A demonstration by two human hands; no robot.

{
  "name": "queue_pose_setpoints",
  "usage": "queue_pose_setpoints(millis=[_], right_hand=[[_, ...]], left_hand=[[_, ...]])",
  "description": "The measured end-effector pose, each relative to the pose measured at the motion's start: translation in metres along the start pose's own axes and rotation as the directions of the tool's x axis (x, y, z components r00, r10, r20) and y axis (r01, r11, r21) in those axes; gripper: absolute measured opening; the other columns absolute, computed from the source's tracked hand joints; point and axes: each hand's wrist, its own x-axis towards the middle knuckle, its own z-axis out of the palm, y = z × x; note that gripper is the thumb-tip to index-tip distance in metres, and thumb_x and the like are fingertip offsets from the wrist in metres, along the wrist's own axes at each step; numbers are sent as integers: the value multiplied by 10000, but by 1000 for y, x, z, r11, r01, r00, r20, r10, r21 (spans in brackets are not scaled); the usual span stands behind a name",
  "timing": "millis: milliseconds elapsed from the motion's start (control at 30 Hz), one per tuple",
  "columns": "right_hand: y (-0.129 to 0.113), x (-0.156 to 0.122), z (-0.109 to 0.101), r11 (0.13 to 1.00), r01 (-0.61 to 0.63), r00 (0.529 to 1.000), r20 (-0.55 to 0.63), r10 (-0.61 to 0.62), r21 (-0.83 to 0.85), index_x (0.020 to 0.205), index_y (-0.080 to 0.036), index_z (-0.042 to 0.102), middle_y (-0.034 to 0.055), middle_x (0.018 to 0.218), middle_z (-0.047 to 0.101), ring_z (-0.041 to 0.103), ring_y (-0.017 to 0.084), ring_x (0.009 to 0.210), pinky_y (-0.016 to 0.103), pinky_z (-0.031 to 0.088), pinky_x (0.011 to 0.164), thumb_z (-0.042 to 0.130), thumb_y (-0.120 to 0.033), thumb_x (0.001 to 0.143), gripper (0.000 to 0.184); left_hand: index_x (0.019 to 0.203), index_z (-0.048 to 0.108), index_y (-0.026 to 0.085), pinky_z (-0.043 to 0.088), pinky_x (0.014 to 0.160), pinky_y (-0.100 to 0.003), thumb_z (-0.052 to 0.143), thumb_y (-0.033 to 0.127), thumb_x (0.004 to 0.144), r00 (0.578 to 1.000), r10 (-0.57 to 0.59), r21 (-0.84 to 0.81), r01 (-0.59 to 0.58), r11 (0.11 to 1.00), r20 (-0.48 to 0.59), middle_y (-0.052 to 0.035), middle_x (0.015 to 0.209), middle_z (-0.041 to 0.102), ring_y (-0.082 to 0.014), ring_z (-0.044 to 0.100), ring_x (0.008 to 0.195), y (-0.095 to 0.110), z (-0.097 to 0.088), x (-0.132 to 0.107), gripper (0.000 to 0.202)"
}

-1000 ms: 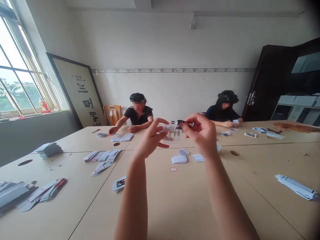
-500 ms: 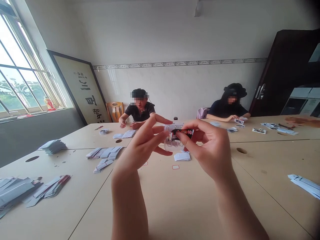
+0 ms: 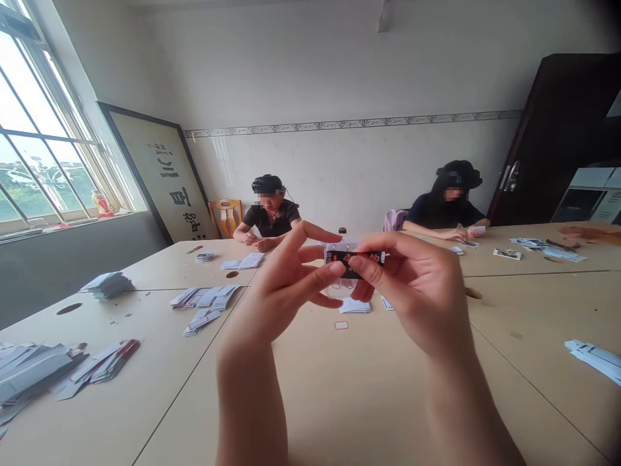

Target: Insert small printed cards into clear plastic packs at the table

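Note:
A small clear plastic box (image 3: 339, 288) is raised over the table in front of me, with thin ring-like marks or pieces showing through it. My left hand (image 3: 281, 285) is closed around its left side, thumb on the front. A black label (image 3: 374, 259) with red characters lies across the box's front face, its right end reaching past the box. My right hand (image 3: 422, 278) is closed on the label between thumb and fingers. Both thumbs press on the label's middle. Whether it is stuck down cannot be seen.
Behind the box lies a stack of white cards (image 3: 355, 306), with a red-bordered sticker (image 3: 341, 325) nearer me. Piles of white slips (image 3: 33, 372) cover the table's left side; more slips (image 3: 592, 359) lie right. Two people (image 3: 272, 217) sit across the table (image 3: 339, 401).
The black label has turned from slanted to nearly level across the box. My left thumb has come onto it. Both hands and the box have shifted slightly right.

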Motion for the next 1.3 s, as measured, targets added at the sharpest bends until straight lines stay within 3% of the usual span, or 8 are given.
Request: queue_pose_setpoints(millis=[367, 567, 700, 900, 1033, 1300], right_hand=[[-5, 0, -6, 999, 14, 996, -86, -11, 41, 797, -217, 746, -50, 597, 616, 638, 112, 455, 221, 541, 437, 767, -161, 833, 69], [-7, 0, -7, 999, 14, 1000, -8, -14, 42, 807, -221, 745, -46, 612, 646, 656, 116, 476, 213, 547, 446, 748, -151, 847, 80], [-7, -2, -9, 1000, 3, 1000, 11, -3, 21, 794, -227, 748, -41, 645, 675, 657, 110, 481, 216, 555, 475, 759, -156, 841, 86], [-2, 0, -14, 999, 13, 999, 34, -15, 52, 811, -230, 762, -34, 641, 671, 653, 119, 460, 218, 545, 443, 778, -190, 830, 47], [0, 1, -15, 996, 45, 999, -25, -43, 81, 808, -224, 758, -29, 650, 679, 635, 117, 431, 226, 549, 427, 792, -187, 813, 50], [-7, -2, -6, 990, 103, 986, -118, -115, -97, 789, -227, 760, -27, 678, 692, 668, 118, 511, 213, 584, 478, 747, -129, 835, 109]], left_hand=[[1054, 568, 235, 682, 615, -277, 650, 352, 945, 998, 48, -61, -50, 997, -32, -30, 1011, 728, -210, 745, 929, 0, 4, 3, 179], [1064, 575, 228, 679, 597, -274, 659, 352, 929, 995, 58, -19, -59, 998, -82, -55, 1000, 714, -251, 722, 1020, 1, 4, 1, 202], [1095, 574, 244, 673, 610, -256, 652, 353, 935, 997, 53, -20, -55, 998, -56, -46, 1048, 718, -197, 728, 913, 0, 2, 0, 208], [1110, 574, 238, 670, 615, -247, 663, 343, 927, 998, 52, -46, -54, 998, -46, -49, 1060, 726, -184, 721, 898, -2, 1, 1, 229], [1078, 570, 237, 665, 593, -242, 647, 364, 940, 996, 68, -55, -71, 996, -52, -29, 974, 721, -161, 715, 819, -1, 1, 1, 203], [1072, 608, 234, 670, 609, -260, 602, 410, 964, 997, 31, -29, -33, 999, -74, -6, 817, 681, -160, 719, 769, 2, 11, 2, 207]])
